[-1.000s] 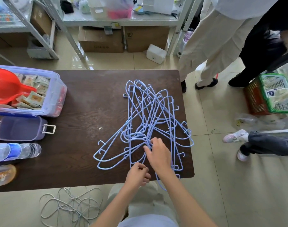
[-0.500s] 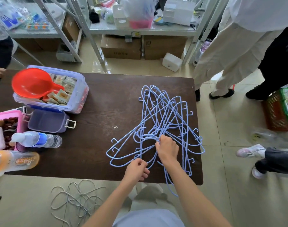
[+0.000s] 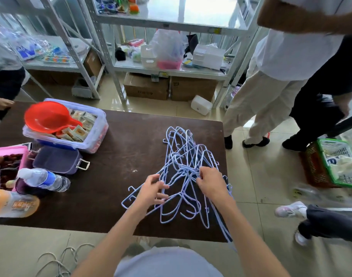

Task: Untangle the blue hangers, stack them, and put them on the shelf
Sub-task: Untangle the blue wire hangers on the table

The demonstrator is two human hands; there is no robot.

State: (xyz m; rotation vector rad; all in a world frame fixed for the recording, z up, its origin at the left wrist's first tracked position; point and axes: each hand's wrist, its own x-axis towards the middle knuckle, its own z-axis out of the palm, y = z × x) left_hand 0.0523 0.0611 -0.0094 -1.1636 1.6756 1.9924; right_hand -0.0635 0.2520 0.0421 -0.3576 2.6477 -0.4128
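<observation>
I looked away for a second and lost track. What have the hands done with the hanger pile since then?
The left hand has opened from a fist at the table's near edge and moved up into the blue hangers, fingers spread among the wires. The right hand still grips the tangle's middle. The pile remains tangled on the table; the red scoop and water bottle are unmoved.

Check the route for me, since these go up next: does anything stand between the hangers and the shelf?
The hangers lie tangled under both hands; beyond the table only bare floor reaches the shelf, itself crowded.
</observation>
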